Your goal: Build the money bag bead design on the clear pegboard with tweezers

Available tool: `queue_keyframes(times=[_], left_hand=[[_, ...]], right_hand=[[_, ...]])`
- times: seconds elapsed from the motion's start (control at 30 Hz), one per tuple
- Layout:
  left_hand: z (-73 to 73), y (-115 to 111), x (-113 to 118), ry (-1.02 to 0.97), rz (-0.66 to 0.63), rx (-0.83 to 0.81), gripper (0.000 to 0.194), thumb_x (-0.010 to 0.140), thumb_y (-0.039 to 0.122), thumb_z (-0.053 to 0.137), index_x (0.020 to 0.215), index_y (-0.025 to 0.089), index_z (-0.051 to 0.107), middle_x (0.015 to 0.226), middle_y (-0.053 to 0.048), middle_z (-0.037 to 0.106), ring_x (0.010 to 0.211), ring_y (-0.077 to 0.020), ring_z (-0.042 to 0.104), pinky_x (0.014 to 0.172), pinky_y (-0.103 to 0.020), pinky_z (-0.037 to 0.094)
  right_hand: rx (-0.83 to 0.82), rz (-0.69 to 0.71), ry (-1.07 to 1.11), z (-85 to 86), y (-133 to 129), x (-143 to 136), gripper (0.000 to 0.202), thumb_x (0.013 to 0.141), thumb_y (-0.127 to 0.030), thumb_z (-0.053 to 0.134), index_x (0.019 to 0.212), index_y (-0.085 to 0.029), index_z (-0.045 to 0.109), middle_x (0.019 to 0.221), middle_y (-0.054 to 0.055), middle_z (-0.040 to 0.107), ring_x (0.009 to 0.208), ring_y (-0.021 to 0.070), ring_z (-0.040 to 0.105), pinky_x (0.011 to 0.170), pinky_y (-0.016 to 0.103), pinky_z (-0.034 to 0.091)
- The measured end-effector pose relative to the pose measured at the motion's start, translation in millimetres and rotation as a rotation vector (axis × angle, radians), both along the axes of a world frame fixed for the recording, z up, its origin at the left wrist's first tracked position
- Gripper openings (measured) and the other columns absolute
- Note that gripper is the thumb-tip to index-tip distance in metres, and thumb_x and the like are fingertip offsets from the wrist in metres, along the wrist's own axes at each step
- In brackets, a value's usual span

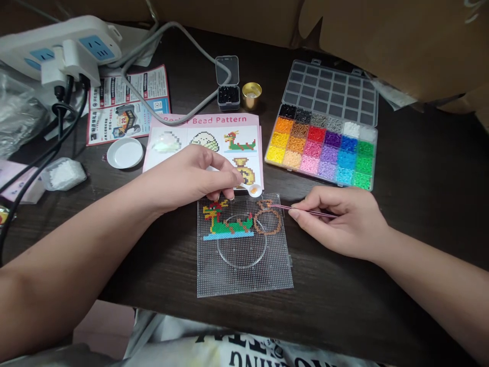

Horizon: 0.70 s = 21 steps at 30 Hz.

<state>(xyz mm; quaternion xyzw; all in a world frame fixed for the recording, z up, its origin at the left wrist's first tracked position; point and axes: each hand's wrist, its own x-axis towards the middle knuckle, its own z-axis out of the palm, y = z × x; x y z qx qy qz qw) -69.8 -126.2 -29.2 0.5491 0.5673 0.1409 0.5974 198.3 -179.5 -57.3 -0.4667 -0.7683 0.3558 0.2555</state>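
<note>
At the far edge of the pegboard [209, 272] — left hand [194, 176] pinched on white spoon [259, 192] with orange beads [253, 191]; nearer, dragon design [231, 226] in place. Farther right, brown bead outline [256, 223], then tweezers [311, 210] clamped in right hand [340, 221], hands apart. Risks: spill from spoon tilt — displaced outline from tweezer bump.

You're facing one fuse-bead pegboard [229, 280], one spoon [259, 191], one pair of tweezers [281, 207] — one 24-compartment organizer [331, 94], one power strip [72, 36].

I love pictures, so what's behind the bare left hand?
The pink-edged white paper pattern sheet. Its green dragon-boat picture and part of its golden pouch picture show; the bare left hand hides most of the lower middle.
</note>
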Motion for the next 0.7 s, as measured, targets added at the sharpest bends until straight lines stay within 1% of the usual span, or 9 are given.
queue_keyframes(times=[0.13, 0.3, 0.53, 0.7], left_hand=[[1.6, 0.2, 1.1, 0.004, 0.0, 0.008, 0.017, 0.077, 0.032, 0.071, 0.072, 0.015, 0.072, 0.063, -0.002, 0.069, 0.055, -0.0073, 0.056, 0.053, -0.017, 0.045], [1.4, -0.8, 1.6, 0.001, 0.009, 0.009, 0.016, 0.077, 0.03, 0.071, 0.074, 0.015, 0.073, 0.062, -0.002, 0.068, 0.055, -0.0072, 0.057, 0.052, -0.017, 0.045], [3.3, -0.7, 0.8, -0.002, 0.0, -0.015, 0.017, 0.076, 0.032, 0.071, 0.073, 0.015, 0.072, 0.064, -0.003, 0.068, 0.056, -0.0073, 0.055, 0.054, -0.018, 0.044], [4.8, -1.2, -0.6, -0.024, 0.007, -0.033, 0.015, 0.074, 0.03, 0.072, 0.07, 0.016, 0.07, 0.064, -0.002, 0.067, 0.056, -0.0081, 0.054, 0.055, -0.019, 0.043]], right_hand=[[-0.004, -0.008, -0.01, -0.1, 0.4, -1.0, 0.01, 0.083, -0.021, 0.067, 0.073, -0.019, 0.067, 0.063, 0.003, 0.068, 0.045, 0.0104, 0.053, 0.039, 0.024, 0.042], [0.014, -0.003, -0.009, 0.9, 1.5, -2.3, 0.011, 0.082, -0.022, 0.067, 0.072, -0.018, 0.066, 0.063, 0.002, 0.069, 0.044, 0.0088, 0.052, 0.038, 0.022, 0.041], [0.006, -0.047, -0.011, 4.0, 0.0, -2.9, 0.01, 0.082, -0.021, 0.067, 0.072, -0.019, 0.066, 0.06, 0.001, 0.067, 0.045, 0.0089, 0.052, 0.039, 0.021, 0.041], [-0.057, -0.025, 0.009, 1.4, 1.5, -1.5, 0.014, 0.082, -0.022, 0.066, 0.07, -0.018, 0.065, 0.062, 0.002, 0.067, 0.046, 0.0094, 0.05, 0.04, 0.022, 0.04]])
